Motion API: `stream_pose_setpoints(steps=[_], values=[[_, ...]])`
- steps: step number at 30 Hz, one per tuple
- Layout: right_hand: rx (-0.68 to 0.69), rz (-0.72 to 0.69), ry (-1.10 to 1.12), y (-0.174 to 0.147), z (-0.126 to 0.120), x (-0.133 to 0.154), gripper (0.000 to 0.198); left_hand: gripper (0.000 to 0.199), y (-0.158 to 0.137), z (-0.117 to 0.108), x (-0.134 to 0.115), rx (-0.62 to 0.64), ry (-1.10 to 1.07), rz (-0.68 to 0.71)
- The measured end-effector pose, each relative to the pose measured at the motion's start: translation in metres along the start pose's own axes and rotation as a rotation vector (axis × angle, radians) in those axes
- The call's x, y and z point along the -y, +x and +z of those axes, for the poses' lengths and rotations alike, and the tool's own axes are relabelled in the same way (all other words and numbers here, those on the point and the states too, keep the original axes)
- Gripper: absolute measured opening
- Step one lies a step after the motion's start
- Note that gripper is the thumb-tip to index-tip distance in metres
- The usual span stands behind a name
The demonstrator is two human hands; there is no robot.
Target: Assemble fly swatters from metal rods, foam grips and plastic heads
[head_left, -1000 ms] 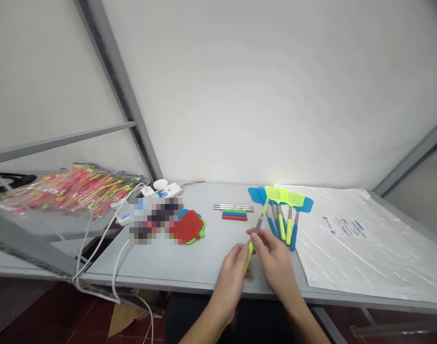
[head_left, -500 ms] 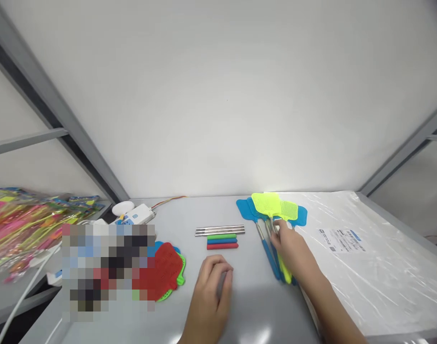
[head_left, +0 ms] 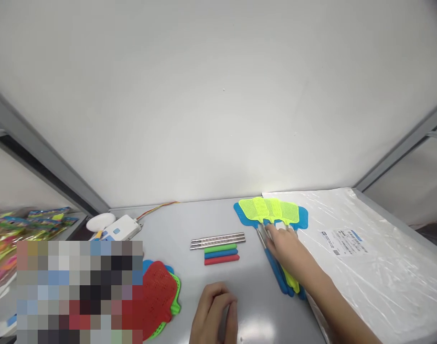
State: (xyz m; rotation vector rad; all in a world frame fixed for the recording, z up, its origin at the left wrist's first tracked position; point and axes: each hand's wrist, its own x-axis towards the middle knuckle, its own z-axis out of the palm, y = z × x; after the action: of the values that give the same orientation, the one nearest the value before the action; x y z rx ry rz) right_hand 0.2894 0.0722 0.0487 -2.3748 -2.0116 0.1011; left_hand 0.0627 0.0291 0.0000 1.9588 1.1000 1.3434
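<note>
My right hand (head_left: 284, 243) is closed around the metal shaft area of the fly swatters, just under their heads; its fingertips are partly hidden. Yellow-green fly swatter heads (head_left: 271, 208) overlap in a row on top of blue fly swatter heads (head_left: 303, 218). Blue handles (head_left: 278, 274) and yellow handles (head_left: 293, 283) point toward me below the hand. My left hand (head_left: 215, 315) rests on the table, fingers loosely curled, a gap between thumb and forefinger, nothing in it. Beyond it lie metal rods (head_left: 218, 240) and the green (head_left: 220, 248), blue (head_left: 221, 253) and red handles (head_left: 221, 260).
Red (head_left: 155, 296), green and blue perforated swatter heads are stacked at left, beside a pixelated patch. A white power strip (head_left: 121, 229) with wires and a white oval object (head_left: 101, 222) stand behind. Plastic-wrapped sheet (head_left: 368, 282) with a label covers the right side. Colourful packaged items (head_left: 10, 239) lie far left.
The yellow-green swatter heads are now spread further left over the blue ones. My right hand stays at the shafts. The view has shifted slightly, and my left hand keeps its curled pose.
</note>
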Motion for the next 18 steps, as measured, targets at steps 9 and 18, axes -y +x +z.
stream_pose_setpoints(steps=[9, 18], values=[[-0.086, -0.047, -0.025, -0.015, -0.002, 0.002, 0.032, 0.015, 0.006, -0.015, -0.010, 0.056, 0.018, -0.053], [-0.169, -0.311, 0.079, -0.037, -0.001, 0.026, 0.025, 0.014, -0.002, -0.068, 0.009, 0.008, 0.237, 0.080]])
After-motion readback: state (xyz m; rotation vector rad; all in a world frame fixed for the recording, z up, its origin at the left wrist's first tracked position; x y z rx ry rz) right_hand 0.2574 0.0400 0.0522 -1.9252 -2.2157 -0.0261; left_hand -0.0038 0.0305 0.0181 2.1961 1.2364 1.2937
